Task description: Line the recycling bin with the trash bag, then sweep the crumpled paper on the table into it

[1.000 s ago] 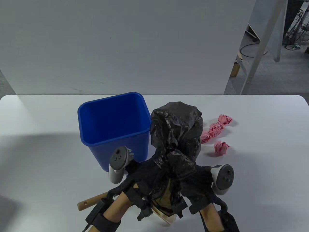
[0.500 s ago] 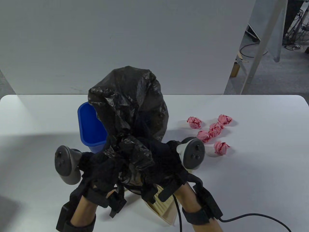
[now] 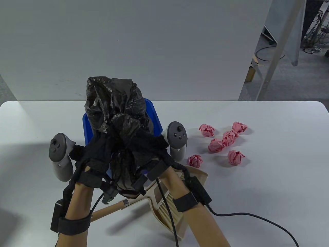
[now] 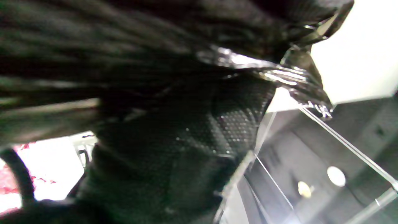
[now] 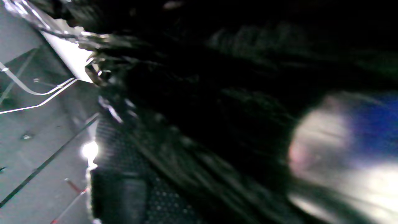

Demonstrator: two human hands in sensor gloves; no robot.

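Both hands hold the crumpled black trash bag [image 3: 115, 103] up over the blue recycling bin [image 3: 155, 118], which it mostly hides. My left hand [image 3: 92, 157] grips the bag's lower left part, my right hand [image 3: 151, 151] its lower right. Several pink crumpled paper balls [image 3: 222, 142] lie on the white table [image 3: 270, 180] to the right of the bin, one paper ball [image 3: 195, 160] nearer the dustpan. In both wrist views, blurred black bag plastic [image 4: 248, 62] and glove [image 4: 186, 140] fill the frame; bag film [image 5: 186, 77] is all dark.
A beige dustpan [image 3: 177, 205] with a brush handle [image 3: 110, 209] lies on the table under my forearms. A black cable [image 3: 257, 218] trails from my right wrist to the lower right. A grey wall panel [image 3: 128, 46] stands behind the table.
Both hands carried the bag leftward and forward from beside the bin to above it. The bag now covers most of the bin, and all the paper balls show.
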